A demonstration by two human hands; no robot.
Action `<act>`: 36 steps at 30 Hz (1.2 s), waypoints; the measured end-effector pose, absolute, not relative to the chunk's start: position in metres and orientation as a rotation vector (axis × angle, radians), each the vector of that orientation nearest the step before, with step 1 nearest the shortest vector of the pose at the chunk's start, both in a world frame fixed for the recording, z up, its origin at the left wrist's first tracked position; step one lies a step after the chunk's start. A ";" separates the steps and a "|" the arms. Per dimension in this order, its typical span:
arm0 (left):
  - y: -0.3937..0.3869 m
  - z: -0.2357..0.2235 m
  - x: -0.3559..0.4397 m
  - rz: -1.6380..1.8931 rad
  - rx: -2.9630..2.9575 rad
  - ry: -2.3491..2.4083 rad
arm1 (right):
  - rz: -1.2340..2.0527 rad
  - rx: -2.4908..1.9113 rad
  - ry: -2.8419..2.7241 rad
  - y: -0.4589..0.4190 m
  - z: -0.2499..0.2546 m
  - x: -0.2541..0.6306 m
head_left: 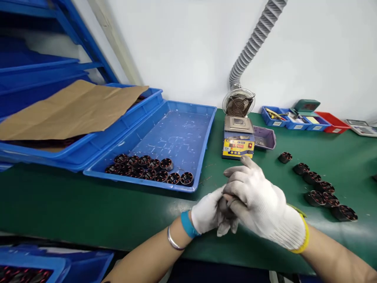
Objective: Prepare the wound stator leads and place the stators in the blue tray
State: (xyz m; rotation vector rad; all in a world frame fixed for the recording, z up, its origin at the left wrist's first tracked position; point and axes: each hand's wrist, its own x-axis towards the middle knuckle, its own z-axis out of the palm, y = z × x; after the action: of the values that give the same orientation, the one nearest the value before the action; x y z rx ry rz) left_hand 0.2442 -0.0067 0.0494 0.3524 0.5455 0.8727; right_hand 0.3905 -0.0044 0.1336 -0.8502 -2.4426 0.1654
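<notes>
My left hand (209, 212), in a white glove with dark grey fingertips, is closed around a dark round motor stator (226, 208). Most of that stator is covered by the gloves, so its windings do not show clearly. From above, my right hand (259, 200), gloved the same way with a yellow cuff, presses its thumb and bent fingers against it; whether a wire end is between them I cannot tell. Both hands are over the front of the green table, just in front of a yellow-and-blue solder pot (238, 137) with a lit red display.
Several stators (321, 186) stand at right on the green table (147, 212). At left, a blue tray (203, 157) holds several more near its front edge. Brown paper (67, 110) covers another tray. A purple bin (266, 138), fume hose (253, 43) and small blue bins (275, 122) are behind.
</notes>
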 end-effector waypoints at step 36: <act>-0.019 0.046 0.253 1.285 0.090 0.652 | -0.093 -1.000 -2.159 -0.017 0.073 0.397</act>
State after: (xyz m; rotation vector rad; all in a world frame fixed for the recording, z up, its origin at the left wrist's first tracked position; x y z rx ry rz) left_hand 0.2530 -0.0190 0.0461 0.0898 0.6516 1.2849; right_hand 0.3968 -0.0165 0.0734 -0.9997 -2.1587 -0.0931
